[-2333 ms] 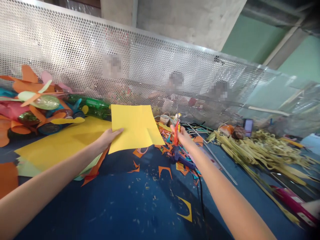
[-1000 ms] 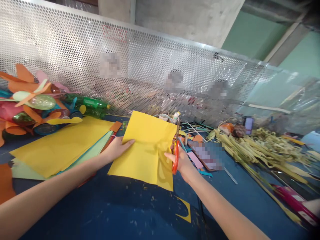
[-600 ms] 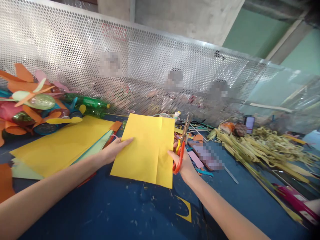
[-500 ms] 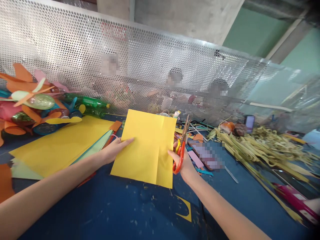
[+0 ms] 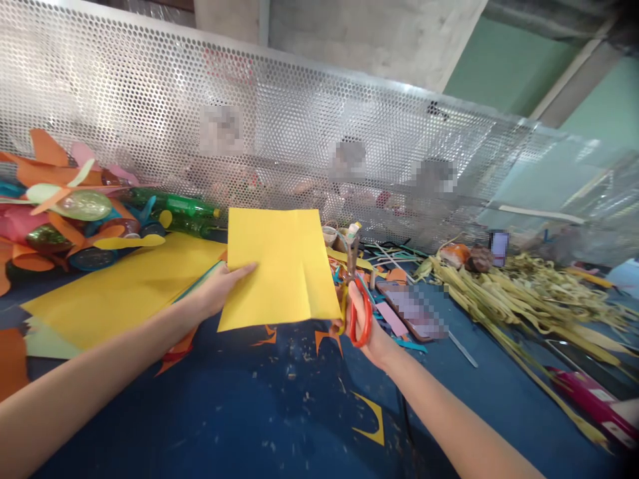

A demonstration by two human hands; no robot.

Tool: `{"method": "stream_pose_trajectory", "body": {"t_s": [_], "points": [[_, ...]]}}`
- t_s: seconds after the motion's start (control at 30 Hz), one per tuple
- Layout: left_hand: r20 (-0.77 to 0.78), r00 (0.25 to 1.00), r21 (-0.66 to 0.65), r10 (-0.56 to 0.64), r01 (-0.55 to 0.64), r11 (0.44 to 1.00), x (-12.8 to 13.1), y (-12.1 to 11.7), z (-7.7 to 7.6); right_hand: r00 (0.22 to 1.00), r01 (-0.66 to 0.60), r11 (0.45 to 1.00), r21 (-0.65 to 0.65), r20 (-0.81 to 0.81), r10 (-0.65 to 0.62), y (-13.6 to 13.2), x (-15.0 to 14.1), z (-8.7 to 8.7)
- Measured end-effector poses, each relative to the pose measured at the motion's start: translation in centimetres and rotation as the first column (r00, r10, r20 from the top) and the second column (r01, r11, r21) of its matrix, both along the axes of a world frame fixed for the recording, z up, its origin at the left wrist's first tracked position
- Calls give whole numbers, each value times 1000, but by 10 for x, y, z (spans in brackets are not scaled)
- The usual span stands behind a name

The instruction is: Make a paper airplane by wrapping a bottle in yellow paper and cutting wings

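Yellow paper fills the space in front of me: one sheet (image 5: 272, 266) raised above the blue table (image 5: 200, 412), a crease running up from its lower edge. My left hand (image 5: 217, 289) pinches its left side, thumb across the face, fingers out of sight behind. My right hand (image 5: 378, 343) is curled round the red and yellow handles of the scissors (image 5: 352, 269), just beside the sheet's right edge, blades pointing away from me; I cannot tell how far the blades are parted.

To manage this well, I reckon, the sheet should stay flat and steady, because that crease could let it buckle against the blades. My left grip seems best where it is, well clear of the scissors, and turning the paper would be kinder than twisting my right wrist.

As for containers, a green bottle (image 5: 184, 204) with a yellow cap lies on its side at the back left; I make out nothing inside. Near the sheet's upper right corner stands a small white cup (image 5: 330, 234), its contents too small to read, and next to it a little white-topped bottle (image 5: 353, 231), contents likewise unclear
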State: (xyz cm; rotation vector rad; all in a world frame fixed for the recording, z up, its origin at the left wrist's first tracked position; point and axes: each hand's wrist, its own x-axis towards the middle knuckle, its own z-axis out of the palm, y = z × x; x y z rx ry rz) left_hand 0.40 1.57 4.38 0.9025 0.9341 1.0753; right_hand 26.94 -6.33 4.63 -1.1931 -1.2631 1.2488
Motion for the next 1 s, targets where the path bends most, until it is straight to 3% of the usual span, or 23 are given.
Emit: {"method": "stream_pose_trajectory", "body": {"t_s": [0.13, 0.3, 0.43, 0.67, 1.0], "points": [[42, 985, 41, 166, -168, 985, -4, 7, 5, 974, -195, 973, -122, -144, 177, -4, -5, -1], [130, 947, 86, 294, -306, 948, -6, 10, 7, 978, -207, 970, -126, -51, 202, -11, -14, -3], [179, 903, 96, 391, -411, 906, -6, 10, 8, 970, -222, 965, -139, 68, 233, -21, -17, 5], [214, 875, 108, 434, -463, 880, -2, 6, 11, 898, -252, 954, -166, 327, 294, -31, -15, 10], [202, 860, 108, 468, -495, 862, -3, 7, 8, 860, -231, 952, -201, 415, 296, -35, -16, 17]]}}
